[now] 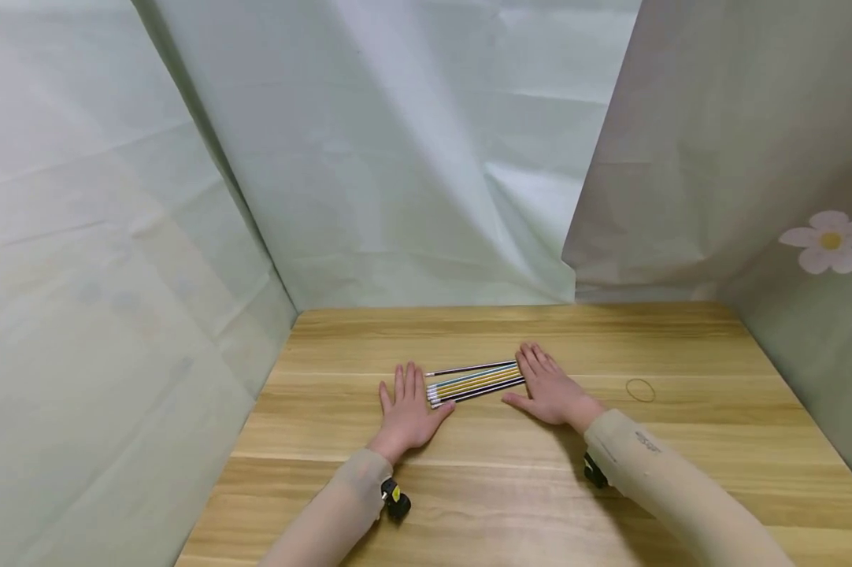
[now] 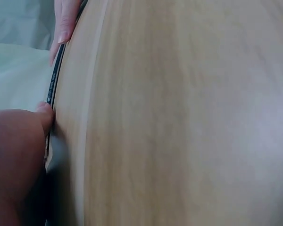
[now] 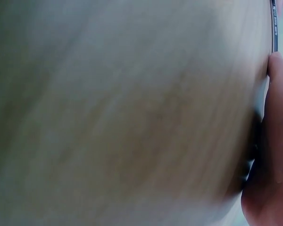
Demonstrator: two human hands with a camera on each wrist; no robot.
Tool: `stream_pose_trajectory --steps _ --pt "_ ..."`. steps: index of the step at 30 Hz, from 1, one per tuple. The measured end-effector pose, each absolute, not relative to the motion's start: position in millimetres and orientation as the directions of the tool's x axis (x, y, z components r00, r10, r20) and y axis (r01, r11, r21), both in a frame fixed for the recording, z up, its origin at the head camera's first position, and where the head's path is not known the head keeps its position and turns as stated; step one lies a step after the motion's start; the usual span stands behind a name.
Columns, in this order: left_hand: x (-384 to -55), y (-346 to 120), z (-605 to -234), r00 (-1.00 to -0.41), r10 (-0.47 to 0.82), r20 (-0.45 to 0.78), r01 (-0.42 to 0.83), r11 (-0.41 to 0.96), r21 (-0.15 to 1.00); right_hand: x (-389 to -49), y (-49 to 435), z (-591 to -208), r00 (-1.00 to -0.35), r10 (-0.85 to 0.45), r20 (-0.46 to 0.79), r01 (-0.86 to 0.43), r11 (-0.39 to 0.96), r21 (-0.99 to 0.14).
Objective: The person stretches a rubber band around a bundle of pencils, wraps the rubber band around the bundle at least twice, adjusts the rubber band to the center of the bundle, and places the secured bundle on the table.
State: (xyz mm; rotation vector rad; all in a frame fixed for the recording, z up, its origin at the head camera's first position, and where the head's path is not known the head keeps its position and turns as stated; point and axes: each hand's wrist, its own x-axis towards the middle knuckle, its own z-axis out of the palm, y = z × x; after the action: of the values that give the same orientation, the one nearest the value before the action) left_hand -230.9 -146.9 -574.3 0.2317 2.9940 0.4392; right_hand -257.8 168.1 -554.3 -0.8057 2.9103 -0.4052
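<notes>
Several pencils (image 1: 476,382), yellow, blue and dark striped ones with pale ends, lie side by side on the wooden table. One dark pencil (image 1: 468,368) lies at the far side of the row, at a slight angle with a gap at its left end. My left hand (image 1: 406,413) rests flat at their left ends, fingers straight, thumb tip at the nearest pencil. At the right ends is my right hand (image 1: 548,390), its straight fingers covering the tips. Both wrist views show a thumb beside a dark pencil (image 2: 52,87) with small print.
A thin rubber band (image 1: 640,390) lies on the table (image 1: 511,488) to the right of my right hand. Pale sheets (image 1: 398,157) hang behind and at both sides of the table; the right one has white flowers. A small black camera (image 1: 396,502) sits on my left wrist.
</notes>
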Motion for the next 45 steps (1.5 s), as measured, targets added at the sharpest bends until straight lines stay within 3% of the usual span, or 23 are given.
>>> stream_pose_trajectory --steps 8,17,31,45 --pt "-237 -146 -576 -0.982 0.166 -0.092 0.133 0.946 0.294 -258 163 -556 -0.850 -0.527 0.009 -0.500 0.799 -0.335" --pt "-243 -144 -573 -0.972 0.212 -0.100 0.176 0.942 0.285 -262 166 -575 -0.870 -0.492 0.032 -0.475 0.818 -0.325" --pt "-239 -152 -575 -0.975 0.193 -0.113 0.159 0.954 0.255 -241 158 -562 -0.863 -0.505 0.008 -0.467 0.792 -0.393" --pt "-241 -150 -574 -0.968 0.215 -0.127 0.171 0.941 0.293 -242 163 -562 -0.865 -0.501 -0.006 -0.462 0.803 -0.376"
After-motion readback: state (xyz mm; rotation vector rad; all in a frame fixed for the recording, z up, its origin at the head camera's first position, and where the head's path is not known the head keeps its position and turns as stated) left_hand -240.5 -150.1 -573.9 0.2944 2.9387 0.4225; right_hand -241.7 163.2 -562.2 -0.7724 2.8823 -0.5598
